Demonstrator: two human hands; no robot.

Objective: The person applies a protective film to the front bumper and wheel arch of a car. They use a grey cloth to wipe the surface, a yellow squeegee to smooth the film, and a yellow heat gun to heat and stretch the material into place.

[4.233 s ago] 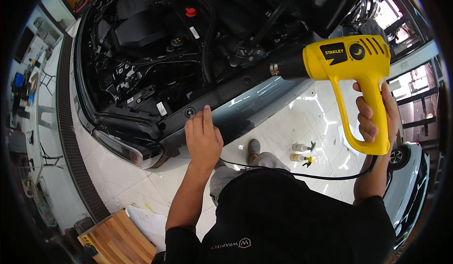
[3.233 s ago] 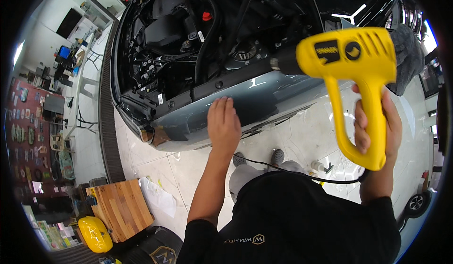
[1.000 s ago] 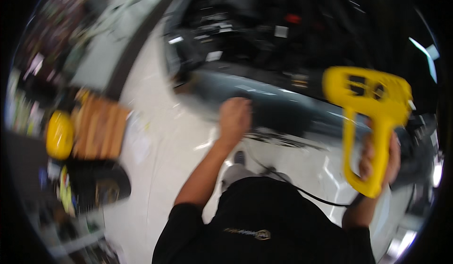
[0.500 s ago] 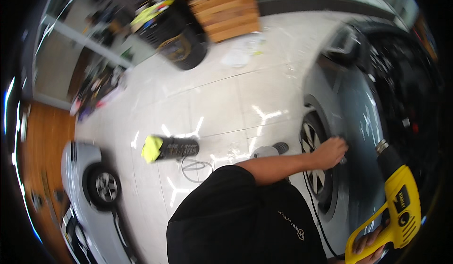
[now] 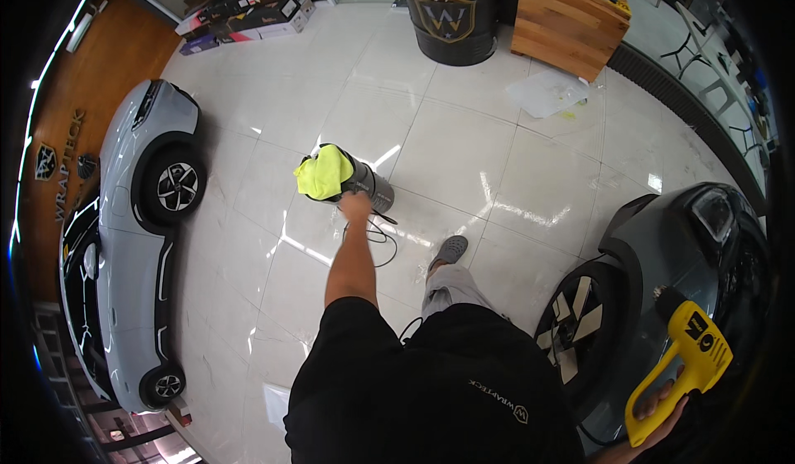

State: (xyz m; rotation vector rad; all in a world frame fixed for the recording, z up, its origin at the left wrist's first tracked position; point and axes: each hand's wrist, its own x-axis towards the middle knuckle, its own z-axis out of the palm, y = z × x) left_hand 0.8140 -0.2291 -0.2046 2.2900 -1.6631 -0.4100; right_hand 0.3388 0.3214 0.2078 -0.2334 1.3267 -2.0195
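My right hand [image 5: 658,404] grips a yellow and black heat gun [image 5: 700,344] by its handle. The gun's dark nozzle points up and left, in front of the grey car [image 5: 671,232] on the right. My left arm stretches forward, and my left hand [image 5: 356,205] is closed at the side of a dark cylindrical container [image 5: 381,192]. What its fingers hold, if anything, is hidden. A bright yellow-green cloth [image 5: 325,172] drapes over the container's end, just beyond that hand.
A thin black cable [image 5: 385,248] loops on the tiled floor beside the container. My shoe [image 5: 452,249] stands nearby. On the left is a light grey car [image 5: 137,273]. A black drum [image 5: 455,33], a wooden crate [image 5: 571,21] and clear film [image 5: 542,93] lie toward the back.
My left hand has left the side of the grey car and swung left to the container. My view has turned left with it. The heat gun stays in my right hand.
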